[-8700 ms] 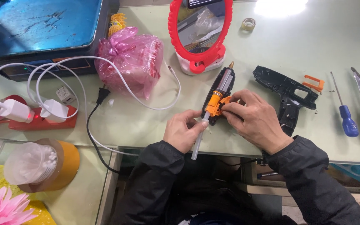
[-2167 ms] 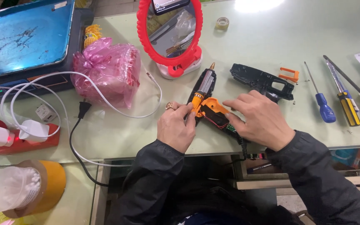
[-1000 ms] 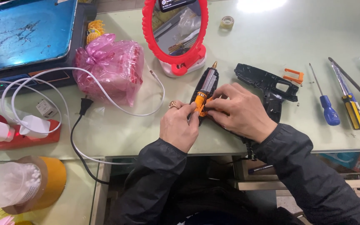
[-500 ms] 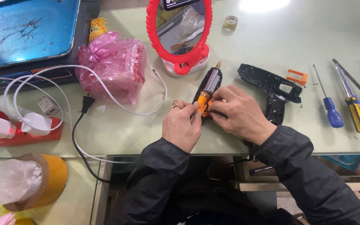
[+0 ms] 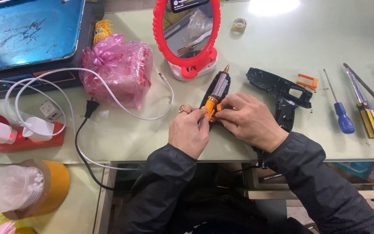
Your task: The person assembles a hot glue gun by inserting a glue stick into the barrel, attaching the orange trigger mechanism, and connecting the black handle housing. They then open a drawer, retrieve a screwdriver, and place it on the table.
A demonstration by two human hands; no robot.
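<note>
An opened glue gun (image 5: 217,92), black with a silver barrel and orange parts inside, lies on the pale green table (image 5: 282,47). Both hands pinch its orange middle. My left hand (image 5: 190,132), with a ring on one finger, grips it from the left. My right hand (image 5: 248,121) covers its rear end from the right. The gun's other black shell half (image 5: 280,92) lies just right of my right hand. A loose orange trigger piece (image 5: 307,81) rests beside that shell.
A red oval mirror (image 5: 187,32) stands behind the gun. Left are a pink plastic bag (image 5: 117,69), white cables, a black plug (image 5: 89,108), a red power strip (image 5: 20,138) and a blue box (image 5: 27,32). Screwdrivers (image 5: 340,110) lie right. Tape roll (image 5: 239,24) far back.
My right hand has slid from the gun's rear onto its orange middle, meeting my left hand. The view has shifted slightly; the gun stays on the table.
</note>
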